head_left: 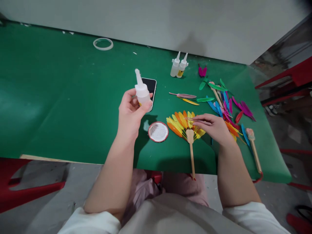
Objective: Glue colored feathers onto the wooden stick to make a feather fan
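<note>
Your left grip (133,112) is pinching a translucent bottle (142,93), upright; your right (214,127), palm down, is pinching slim tweezers (198,121) over feathers (179,122).

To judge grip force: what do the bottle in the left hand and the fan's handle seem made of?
Bottle: likely plastic, smooth, from its translucent body and moulded-looking nozzle. Fan's handle: probably wood, matte, from its pale tan colour and lack of shine; a clear coat remains possible.
</note>
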A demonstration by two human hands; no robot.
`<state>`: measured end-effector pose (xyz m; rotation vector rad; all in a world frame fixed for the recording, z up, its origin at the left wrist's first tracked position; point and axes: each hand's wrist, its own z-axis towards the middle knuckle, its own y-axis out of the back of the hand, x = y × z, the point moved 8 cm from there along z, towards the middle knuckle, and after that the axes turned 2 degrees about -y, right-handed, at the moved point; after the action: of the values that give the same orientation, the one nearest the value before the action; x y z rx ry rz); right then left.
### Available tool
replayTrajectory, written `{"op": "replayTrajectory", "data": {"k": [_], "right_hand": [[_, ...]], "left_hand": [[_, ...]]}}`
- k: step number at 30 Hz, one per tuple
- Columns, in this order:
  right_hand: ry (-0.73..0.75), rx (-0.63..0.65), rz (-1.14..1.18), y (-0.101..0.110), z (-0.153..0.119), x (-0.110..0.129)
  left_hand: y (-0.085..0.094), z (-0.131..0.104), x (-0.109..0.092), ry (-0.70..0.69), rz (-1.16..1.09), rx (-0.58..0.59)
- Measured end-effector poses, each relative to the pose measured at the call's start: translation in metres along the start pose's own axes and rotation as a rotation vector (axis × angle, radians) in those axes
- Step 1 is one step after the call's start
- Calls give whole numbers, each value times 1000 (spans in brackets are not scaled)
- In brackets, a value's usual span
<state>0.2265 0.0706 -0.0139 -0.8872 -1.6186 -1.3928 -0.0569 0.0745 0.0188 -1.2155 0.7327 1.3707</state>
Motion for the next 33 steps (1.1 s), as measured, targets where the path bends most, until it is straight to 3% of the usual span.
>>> {"op": "replayTrajectory", "data": {"k": [22,33], "right_hand": [[72,30,-104,-3,-1,5],[222,20,-183,-5,-3,18]], "left_hand": [[1,1,2,-12,0,10],[0,0,2,-1,-2,8]]}}
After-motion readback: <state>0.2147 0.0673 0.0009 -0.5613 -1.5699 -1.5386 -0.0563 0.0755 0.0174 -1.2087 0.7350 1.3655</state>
